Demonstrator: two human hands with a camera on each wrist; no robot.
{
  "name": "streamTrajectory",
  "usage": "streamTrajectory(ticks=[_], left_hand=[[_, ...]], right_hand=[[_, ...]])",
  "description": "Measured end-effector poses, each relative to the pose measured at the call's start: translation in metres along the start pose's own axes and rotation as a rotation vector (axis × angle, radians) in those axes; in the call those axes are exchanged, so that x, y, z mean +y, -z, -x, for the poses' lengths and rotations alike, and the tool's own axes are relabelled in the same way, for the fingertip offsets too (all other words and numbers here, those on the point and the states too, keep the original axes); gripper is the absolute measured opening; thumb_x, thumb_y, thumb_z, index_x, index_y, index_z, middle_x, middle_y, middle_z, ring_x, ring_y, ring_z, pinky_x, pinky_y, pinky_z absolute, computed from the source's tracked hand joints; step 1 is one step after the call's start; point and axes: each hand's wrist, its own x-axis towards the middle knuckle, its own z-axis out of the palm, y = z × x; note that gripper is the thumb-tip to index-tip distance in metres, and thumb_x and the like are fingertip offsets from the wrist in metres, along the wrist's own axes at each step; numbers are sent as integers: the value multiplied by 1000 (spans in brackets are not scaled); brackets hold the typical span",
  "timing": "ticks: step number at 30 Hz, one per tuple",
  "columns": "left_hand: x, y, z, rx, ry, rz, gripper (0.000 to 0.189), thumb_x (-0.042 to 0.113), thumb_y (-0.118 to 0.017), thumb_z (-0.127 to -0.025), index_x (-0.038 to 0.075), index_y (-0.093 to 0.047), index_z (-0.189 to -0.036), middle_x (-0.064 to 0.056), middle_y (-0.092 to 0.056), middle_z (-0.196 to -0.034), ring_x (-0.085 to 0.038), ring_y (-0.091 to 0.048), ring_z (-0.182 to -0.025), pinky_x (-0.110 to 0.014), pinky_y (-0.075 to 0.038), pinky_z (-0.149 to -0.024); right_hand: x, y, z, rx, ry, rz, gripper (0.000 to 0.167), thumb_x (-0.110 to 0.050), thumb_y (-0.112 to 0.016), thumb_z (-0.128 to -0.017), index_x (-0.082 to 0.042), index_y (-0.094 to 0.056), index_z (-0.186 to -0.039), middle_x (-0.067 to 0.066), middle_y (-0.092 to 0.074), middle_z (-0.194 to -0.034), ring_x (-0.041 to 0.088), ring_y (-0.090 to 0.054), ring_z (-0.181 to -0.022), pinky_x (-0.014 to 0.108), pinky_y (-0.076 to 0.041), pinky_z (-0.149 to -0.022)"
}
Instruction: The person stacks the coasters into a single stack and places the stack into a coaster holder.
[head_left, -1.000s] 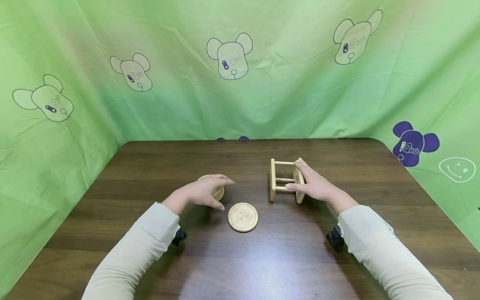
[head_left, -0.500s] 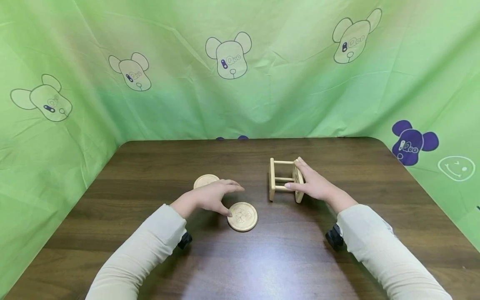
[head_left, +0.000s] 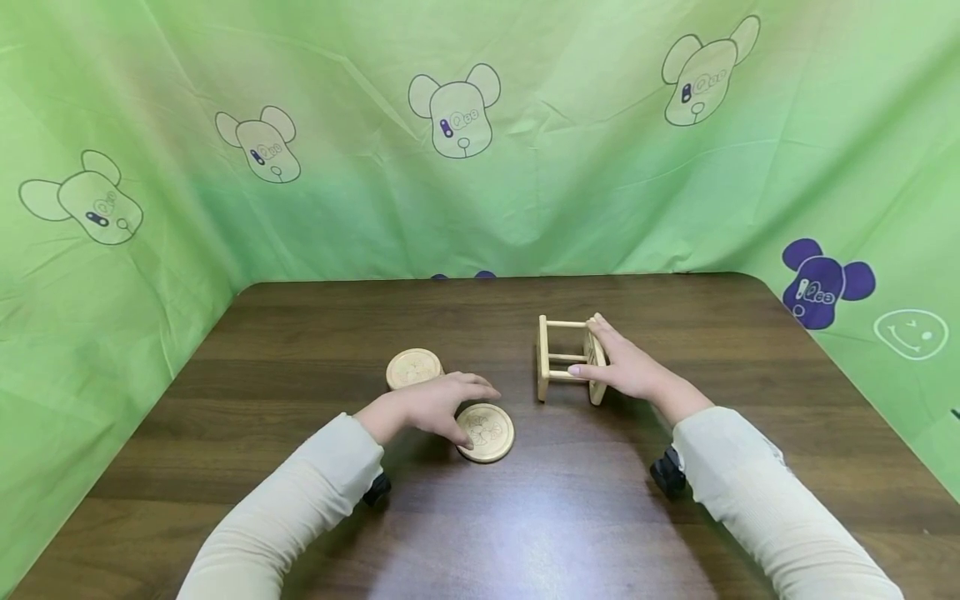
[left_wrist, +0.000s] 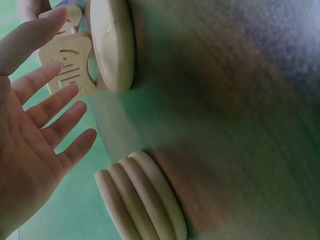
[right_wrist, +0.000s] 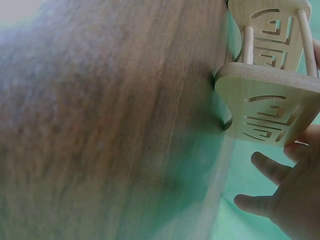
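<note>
A round pale wooden coaster (head_left: 491, 429) with a carved leaf pattern lies mid-table. My left hand (head_left: 442, 406) hovers at its left edge, thumb and fingers apart, overlapping it in the head view; its palm (left_wrist: 30, 145) shows bare in the left wrist view. Behind that hand stands a stack of coasters (head_left: 412, 365), several thick, seen edge-on in the left wrist view. To the right, my right hand (head_left: 630, 367) holds the right side panel of a wooden coaster rack (head_left: 543, 358) between thumb and forefinger. Its other fingers (right_wrist: 252, 204) extend away from the cut-out panel (right_wrist: 280, 112).
The dark wood-grain table (head_left: 525, 533) carries these things near its middle. A green curtain (head_left: 570, 192) printed with cartoon bear heads hangs along the back and sides. Black wrist devices (head_left: 667, 472) show below the sleeves.
My left hand has moved right and nearer, away from the coaster stack, to over the left edge of the single coaster. My right hand and the rack stay in place.
</note>
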Motion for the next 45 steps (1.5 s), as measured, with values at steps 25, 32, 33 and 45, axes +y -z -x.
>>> streamTrajectory(ticks=[25,32,33,45], left_hand=[[6,-19,-10,-45,-13,-69,67,30,-74,-62,14,-48,-121,-4,-44,-122,-18,-38,-111,-29,-28,-93],[7,-20,-12,-55,3,-88,68,29,-75,-62,15,-47,-123,-3,-43,-123,-18,-38,-112,-29,-27,-94],[7,-20,-12,-56,6,-89,69,29,-75,-62,15,-47,-123,-3,-43,-123,-18,-38,-112,-29,-27,-94],[8,-21,-12,-62,10,-102,71,29,-76,-61,15,-46,-124,-4,-42,-124,-18,-37,-113,-30,-26,-94]], right_hand=[[0,0,1,2,4,-7,93,-47,-57,-77,6,-9,-135,22,3,-140,34,-1,-127,49,-8,-98],[1,-1,0,8,8,-4,93,-47,-57,-77,6,-9,-135,22,3,-140,34,-1,-127,49,-8,-98],[1,-1,-1,10,8,-2,92,-47,-57,-77,6,-9,-135,22,3,-140,34,-1,-127,49,-8,-98],[2,-1,-1,8,11,-6,92,-46,-57,-77,5,-8,-136,21,4,-140,34,-1,-127,49,-8,-98]])
